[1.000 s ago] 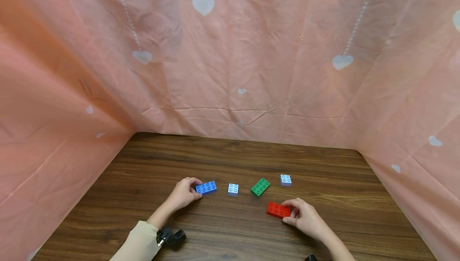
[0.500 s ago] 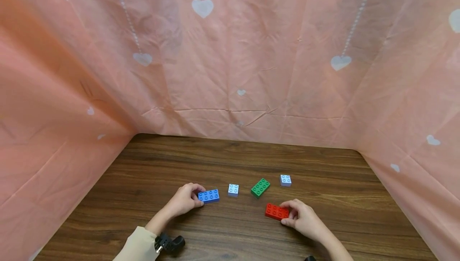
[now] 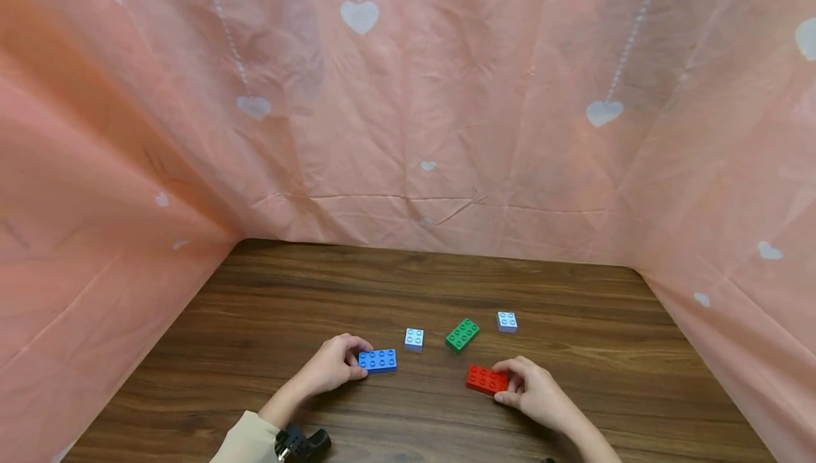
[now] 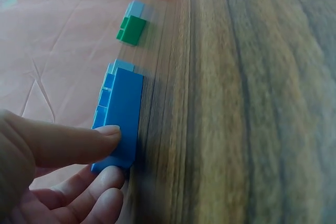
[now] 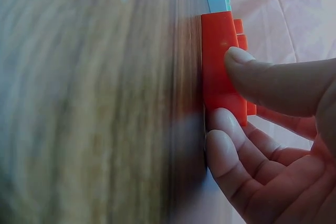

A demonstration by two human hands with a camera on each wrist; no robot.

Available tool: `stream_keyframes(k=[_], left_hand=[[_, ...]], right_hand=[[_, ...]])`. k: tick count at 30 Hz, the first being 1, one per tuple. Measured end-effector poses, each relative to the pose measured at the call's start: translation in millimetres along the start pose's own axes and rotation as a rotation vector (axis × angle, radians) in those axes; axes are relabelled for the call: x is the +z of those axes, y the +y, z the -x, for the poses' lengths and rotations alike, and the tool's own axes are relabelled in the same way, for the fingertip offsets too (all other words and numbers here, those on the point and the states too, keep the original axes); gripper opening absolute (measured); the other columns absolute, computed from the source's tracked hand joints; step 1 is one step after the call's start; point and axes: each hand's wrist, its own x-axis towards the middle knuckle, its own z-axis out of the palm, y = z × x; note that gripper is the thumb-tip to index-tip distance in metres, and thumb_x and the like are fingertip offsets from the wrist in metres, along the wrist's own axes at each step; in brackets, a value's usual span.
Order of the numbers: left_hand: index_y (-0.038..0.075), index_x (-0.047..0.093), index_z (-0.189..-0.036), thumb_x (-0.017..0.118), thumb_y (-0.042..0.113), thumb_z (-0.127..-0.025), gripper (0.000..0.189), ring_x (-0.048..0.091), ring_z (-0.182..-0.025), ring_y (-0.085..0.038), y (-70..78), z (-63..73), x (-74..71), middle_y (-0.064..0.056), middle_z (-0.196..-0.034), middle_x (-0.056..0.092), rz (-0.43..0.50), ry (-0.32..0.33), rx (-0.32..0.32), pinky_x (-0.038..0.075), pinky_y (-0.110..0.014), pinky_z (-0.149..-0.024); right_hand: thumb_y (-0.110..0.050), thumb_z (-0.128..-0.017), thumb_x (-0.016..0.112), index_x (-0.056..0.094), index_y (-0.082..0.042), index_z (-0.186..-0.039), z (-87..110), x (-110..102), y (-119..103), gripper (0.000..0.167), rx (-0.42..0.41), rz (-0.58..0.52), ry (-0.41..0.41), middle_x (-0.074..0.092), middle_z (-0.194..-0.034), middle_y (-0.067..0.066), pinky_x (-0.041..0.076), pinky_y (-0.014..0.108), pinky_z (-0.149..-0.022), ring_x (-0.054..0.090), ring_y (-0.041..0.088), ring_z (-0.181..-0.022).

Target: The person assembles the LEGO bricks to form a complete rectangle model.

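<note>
My left hand [image 3: 334, 364] grips the left end of a blue toy building brick [image 3: 378, 361], studs up. In the left wrist view the thumb presses the long side of the blue brick [image 4: 125, 114], with curled fingers at its end. A red brick [image 3: 487, 380] of the same size is held at its right end by my right hand [image 3: 535, 393]. The right wrist view has the thumb on the side of the red brick [image 5: 219, 61] and fingertips at its near end. Between the hands and farther back lie a small light-blue brick [image 3: 414, 339] and a green brick [image 3: 462, 335].
Another small light-blue brick [image 3: 506, 321] lies at the back right. All the bricks are on a dark wooden table [image 3: 306, 272]. A pink curtain [image 3: 408, 130] with white hearts closes off the back and both sides.
My left hand has slid the blue brick toward me and to the right, turning it straighter. My right hand has shifted the red brick slightly left and nearer. The other bricks stay put.
</note>
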Motion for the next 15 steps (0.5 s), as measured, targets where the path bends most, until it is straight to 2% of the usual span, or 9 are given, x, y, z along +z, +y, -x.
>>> stream_keyframes(k=[15], left_hand=[[0.002, 0.066, -0.102, 0.075, 0.001, -0.073, 0.031, 0.051, -0.065, -0.008, 8.7, -1.7, 9.7, -0.002, -0.082, 0.052, 0.007, -0.033, 0.031, 0.041, -0.022, -0.058]], right_hand=[[-0.016, -0.076, 0.076, 0.064, -0.005, -0.106, -2.9, 2.6, -9.0, 0.034, 0.005, -0.016, -0.046, 0.05, -0.08, 0.001, 0.04, 0.023, -0.054, 0.047, 0.005, -0.063]])
